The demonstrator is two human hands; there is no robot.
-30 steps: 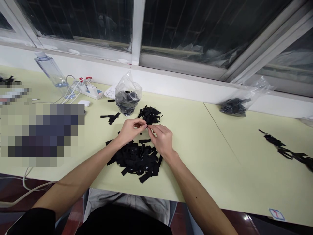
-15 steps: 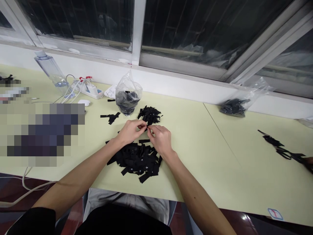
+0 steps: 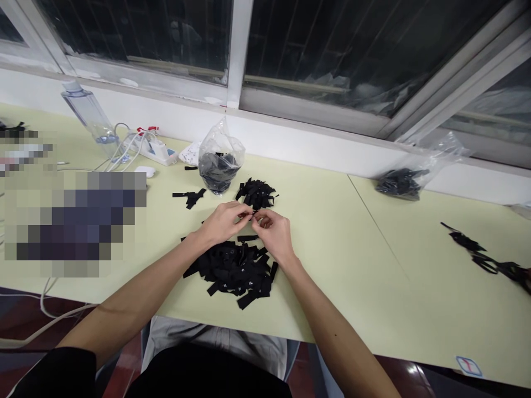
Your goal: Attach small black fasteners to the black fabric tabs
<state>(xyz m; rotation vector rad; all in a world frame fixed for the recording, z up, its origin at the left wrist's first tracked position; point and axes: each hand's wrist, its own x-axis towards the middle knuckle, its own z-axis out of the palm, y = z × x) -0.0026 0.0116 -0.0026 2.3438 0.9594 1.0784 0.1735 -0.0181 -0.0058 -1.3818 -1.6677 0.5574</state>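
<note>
Between your fingertips sits a small black piece (image 3: 254, 213), mostly hidden, with the thumb and finger of your left hand (image 3: 224, 222) and of your right hand (image 3: 274, 231) pinched closed on it. Just beyond your fingers lies a small pile of black strips (image 3: 258, 194), while a larger pile of black strips (image 3: 234, 268), a few bearing white marks, spreads on the yellowish table (image 3: 332, 237) on your side of them. Farther past your fingers, to their left, stand a clear bag (image 3: 220, 168) with dark contents and, well apart, a tilted-looking bottle (image 3: 93, 119).
</note>
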